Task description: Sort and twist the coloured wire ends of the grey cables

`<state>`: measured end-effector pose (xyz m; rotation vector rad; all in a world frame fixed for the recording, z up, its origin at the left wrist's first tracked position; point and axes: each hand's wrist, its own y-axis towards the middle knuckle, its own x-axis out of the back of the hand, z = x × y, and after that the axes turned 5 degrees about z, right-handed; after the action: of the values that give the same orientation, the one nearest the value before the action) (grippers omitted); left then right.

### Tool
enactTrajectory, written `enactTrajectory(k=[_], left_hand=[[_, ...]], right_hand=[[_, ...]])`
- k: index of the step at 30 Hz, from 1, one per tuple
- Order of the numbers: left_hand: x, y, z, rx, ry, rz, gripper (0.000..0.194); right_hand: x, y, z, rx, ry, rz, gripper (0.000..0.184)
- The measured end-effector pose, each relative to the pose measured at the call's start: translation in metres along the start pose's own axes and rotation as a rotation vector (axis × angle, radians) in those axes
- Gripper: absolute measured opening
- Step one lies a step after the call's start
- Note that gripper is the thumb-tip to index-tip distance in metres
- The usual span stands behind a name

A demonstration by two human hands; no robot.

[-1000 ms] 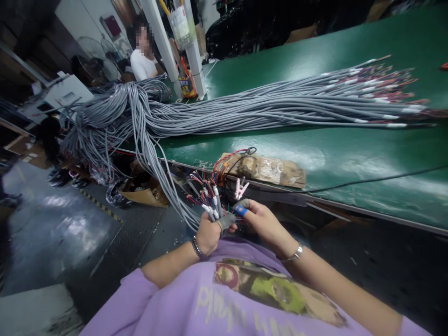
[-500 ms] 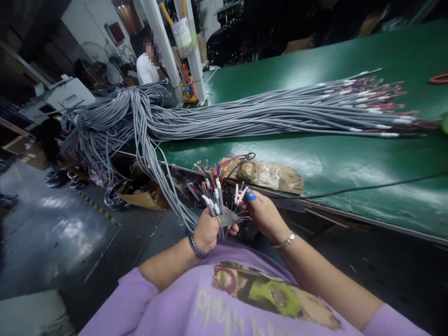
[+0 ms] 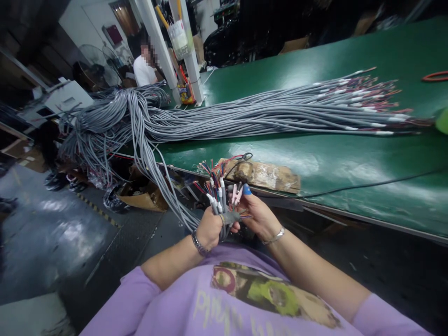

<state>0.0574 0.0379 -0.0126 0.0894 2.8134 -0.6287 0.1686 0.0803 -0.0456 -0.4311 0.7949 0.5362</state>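
My left hand is wrapped round a bunch of grey cables near their ends, its thumb in a grey covering. White bands sit near the cable ends, and stripped coloured wires fan out above the fist. One cable end with loose coloured wires points right across the thumb. Close beside it, my right hand, blue tape on its thumb, is closed on a small pale-pink V-shaped clip. Some of its fingertips are hidden behind the wires.
A long pile of grey cables lies on the green table and droops off its left end. Taped cardboard and a black cord lie along the front edge. A cardboard box stands below. A person is behind.
My right hand has moved left and closer to my left hand, bringing the pink clip beside the cable bunch. My left hand keeps its hold on the cables.
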Motion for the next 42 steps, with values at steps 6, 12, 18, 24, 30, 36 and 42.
enactTrajectory(k=[6, 12, 18, 24, 30, 36, 42], left_hand=[[-0.001, -0.006, -0.002, -0.007, 0.014, -0.005, 0.042], [0.002, -0.014, 0.002, -0.029, 0.009, -0.024, 0.044], [-0.001, -0.010, 0.001, -0.110, -0.048, -0.081, 0.043], [-0.008, -0.007, -0.001, -0.106, -0.050, -0.108, 0.043], [-0.008, -0.004, 0.002, -0.120, -0.065, -0.115, 0.043], [-0.009, -0.006, 0.002, -0.118, -0.071, -0.116, 0.042], [-0.007, -0.006, 0.004, -0.125, -0.047, -0.116, 0.043]], right_hand=[[0.005, -0.001, -0.002, 0.085, 0.005, -0.101, 0.050], [0.007, -0.005, 0.004, 0.093, -0.011, -0.090, 0.037], [0.003, -0.004, 0.005, 0.150, -0.120, -0.075, 0.043], [0.002, -0.004, -0.004, 0.299, -0.353, -0.309, 0.050], [-0.003, 0.001, -0.007, 0.166, -0.045, -0.090, 0.056], [0.000, 0.008, -0.005, 0.032, 0.195, 0.015, 0.050], [0.002, 0.011, -0.008, 0.071, 0.248, -0.090, 0.042]])
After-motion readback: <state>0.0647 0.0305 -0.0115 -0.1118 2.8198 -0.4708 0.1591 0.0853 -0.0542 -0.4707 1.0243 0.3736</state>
